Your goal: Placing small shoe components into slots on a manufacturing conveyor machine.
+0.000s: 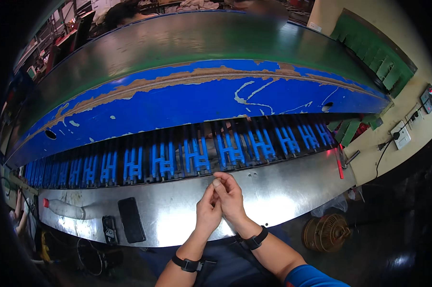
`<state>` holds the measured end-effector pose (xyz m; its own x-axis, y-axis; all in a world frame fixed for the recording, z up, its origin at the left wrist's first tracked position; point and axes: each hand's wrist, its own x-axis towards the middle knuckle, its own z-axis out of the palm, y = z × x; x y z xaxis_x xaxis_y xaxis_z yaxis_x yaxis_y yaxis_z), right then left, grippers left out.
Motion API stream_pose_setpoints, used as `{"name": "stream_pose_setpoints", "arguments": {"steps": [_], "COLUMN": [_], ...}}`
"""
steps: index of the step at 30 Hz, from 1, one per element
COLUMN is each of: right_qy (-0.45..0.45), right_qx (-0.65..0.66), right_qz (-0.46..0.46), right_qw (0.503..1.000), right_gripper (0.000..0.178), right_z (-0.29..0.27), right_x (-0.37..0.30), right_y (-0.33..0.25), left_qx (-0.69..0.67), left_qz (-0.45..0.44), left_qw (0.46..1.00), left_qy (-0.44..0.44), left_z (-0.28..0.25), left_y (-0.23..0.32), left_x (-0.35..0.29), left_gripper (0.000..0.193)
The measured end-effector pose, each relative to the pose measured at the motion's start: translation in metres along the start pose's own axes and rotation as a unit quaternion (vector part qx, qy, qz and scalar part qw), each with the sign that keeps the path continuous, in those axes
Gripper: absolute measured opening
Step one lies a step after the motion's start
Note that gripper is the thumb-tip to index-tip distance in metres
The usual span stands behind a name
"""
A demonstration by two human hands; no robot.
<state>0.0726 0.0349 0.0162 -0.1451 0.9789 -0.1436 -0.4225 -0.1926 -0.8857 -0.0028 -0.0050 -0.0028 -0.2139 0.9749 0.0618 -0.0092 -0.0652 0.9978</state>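
At six o'clock of the view, over the steel tabletop [283, 191], the left hand [207, 213] and right hand [231, 201] meet — fingers drawn together, though whether they pinch anything small I cannot tell. Nearest them, at twelve o'clock from the fingertips, runs a row of blue forked parts [162, 161] beneath a blue beam [177, 103]. A black phone [131, 220] lies between seven and eight, a red-capped bottle [65, 209] at eight, a red-handled tool [340, 167] at three.

From afar, I see a bottle [65, 208] by the left edge of the bench [292, 191], a phone [131, 220] near its front edge, a red-handled tool [341, 170] at its far-right corner.
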Motion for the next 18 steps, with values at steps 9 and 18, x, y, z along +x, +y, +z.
{"name": "stream_pose_setpoints", "arguments": {"steps": [9, 18], "right_qy": [-0.007, -0.013], "right_qx": [-0.022, -0.005], "right_qz": [-0.016, -0.005], "right_qw": [1.0, 1.0], "right_gripper": [0.027, 0.027], "right_z": [-0.0032, -0.0066], "right_x": [0.0013, 0.0031], "right_y": [0.0035, 0.0059], "left_qx": [-0.01, -0.018], "left_qz": [-0.01, -0.001], "left_qw": [1.0, 1.0], "left_qy": [-0.008, -0.009], "left_z": [0.0011, 0.0032], "left_y": [0.0007, 0.0057], "left_x": [-0.0001, -0.0014], "left_gripper": [0.048, 0.05]}}
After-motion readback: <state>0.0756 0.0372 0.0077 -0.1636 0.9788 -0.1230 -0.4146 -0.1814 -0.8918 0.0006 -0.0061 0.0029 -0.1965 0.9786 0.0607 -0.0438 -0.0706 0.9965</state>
